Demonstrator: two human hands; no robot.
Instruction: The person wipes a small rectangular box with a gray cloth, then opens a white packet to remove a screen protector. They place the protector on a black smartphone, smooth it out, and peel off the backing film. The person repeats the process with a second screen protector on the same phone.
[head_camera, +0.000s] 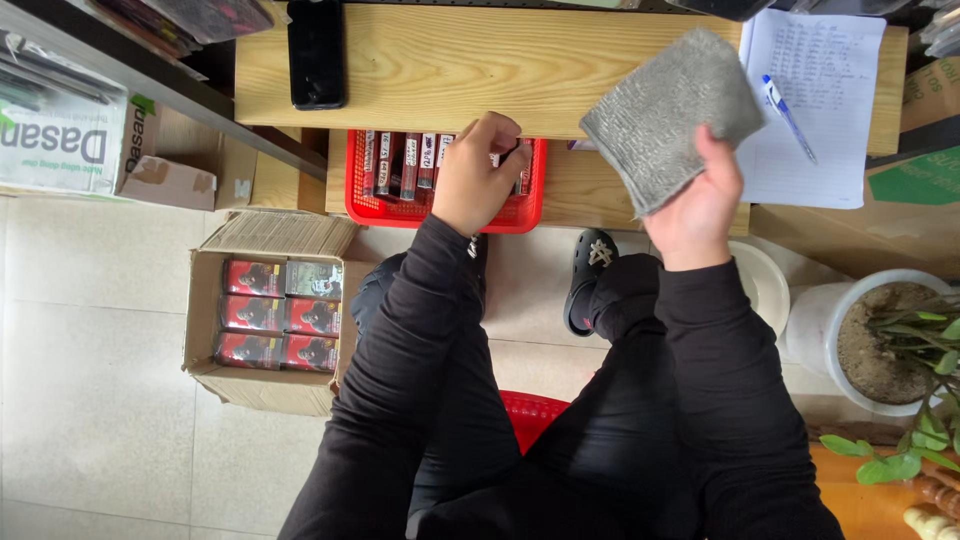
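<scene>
1. The cardboard box (262, 320) stands open on the floor at your left knee, and inside you see two columns of red and dark packages, packed tight.
2. The red basket (445, 205) sits on the lower wooden shelf (640, 195), half under the upper board. It holds a row of slim red boxes (405, 160) standing on end, side by side.
3. Your left hand (480, 170) is down inside the basket with the fingers curled shut; they pinch something small and dark, but what it is you cannot tell.
4. Your right hand (700, 205) is raised above the shelf edge and grips the grey cloth (670, 115) by its lower corner, thumb on top. The cloth is folded and hides part of the upper wooden board (470, 65).
5. On this board lie a black phone (316, 52) at the left and a written paper (815, 110) with a blue pen (788, 118) at the right.
6. A white plant pot (870, 340) stands near your right leg.
</scene>
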